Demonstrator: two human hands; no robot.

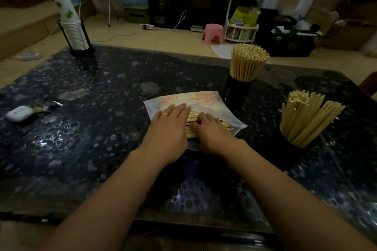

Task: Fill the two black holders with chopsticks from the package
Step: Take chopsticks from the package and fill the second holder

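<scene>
A translucent plastic package (195,99) with red print lies on the dark table, with loose wooden chopsticks (190,117) showing at its open end. My left hand (169,126), wearing a gold ring, lies flat on the package and chopsticks with straight fingers. My right hand (212,132) rests beside it, its fingers curled down onto the chopsticks. A black holder (236,91) behind the package is packed with upright chopsticks. A second black holder (293,150) at the right holds a leaning bunch of chopsticks.
A stack of paper cups in a black stand (74,30) is at the table's far left corner. A white earbud case (19,113) and keys (48,105) lie at the left. Beyond the table's far edge are a pink stool (213,33) and boxes.
</scene>
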